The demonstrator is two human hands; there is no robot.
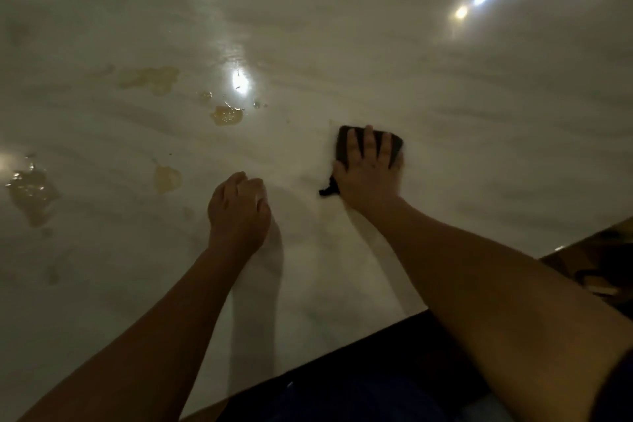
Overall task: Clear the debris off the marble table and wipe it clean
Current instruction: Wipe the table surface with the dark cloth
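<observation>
A pale, glossy marble table [376, 55] fills the view. My right hand [368, 169] lies flat on a dark cloth [342, 140], its straight fingers pressing the cloth onto the marble right of centre. My left hand [238, 209] rests on the table to the left of it, fingers loosely curled and holding nothing. Yellowish wet spills lie on the left half: a small puddle [226, 115], a smear [150, 79] further back, a patch [167, 177] near my left hand, and a larger puddle [30, 190] at the far left.
The table's near edge [308, 367] runs diagonally from bottom left up to the right, with dark clothing below it. Beyond the right corner is a dim floor area [596, 271]. Ceiling lights reflect in the marble [460, 12].
</observation>
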